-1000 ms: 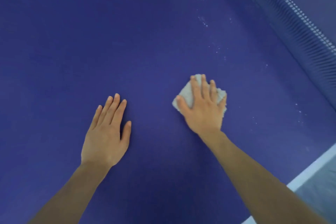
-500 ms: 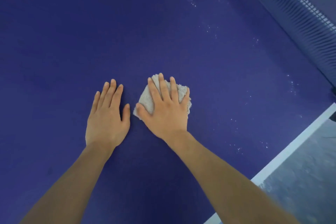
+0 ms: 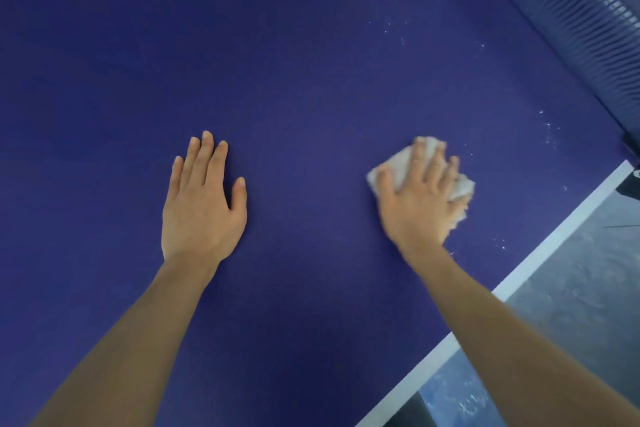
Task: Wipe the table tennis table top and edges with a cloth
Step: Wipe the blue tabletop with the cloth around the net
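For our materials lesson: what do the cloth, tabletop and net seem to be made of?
Cloth: pale, fuzzy fabric, likely terry; frayed edges show.
Tabletop: rigid board with a matte blue coating and a white painted edge stripe; core unknown.
Net: dark woven mesh, probably synthetic.

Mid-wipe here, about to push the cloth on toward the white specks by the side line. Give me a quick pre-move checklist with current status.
1. Cloth under the right hand: ok, fingers spread flat on it, pressing it to the table top.
2. Left hand bracing: ok, flat on the table, apart from the cloth.
3. Specks left to wipe: not ok, white specks lie between the cloth and the white edge line, more toward the net.
4. Path to the edge: ok, nothing stands in the way.
5. Cloth lying flat: cannot tell, it is blurred.
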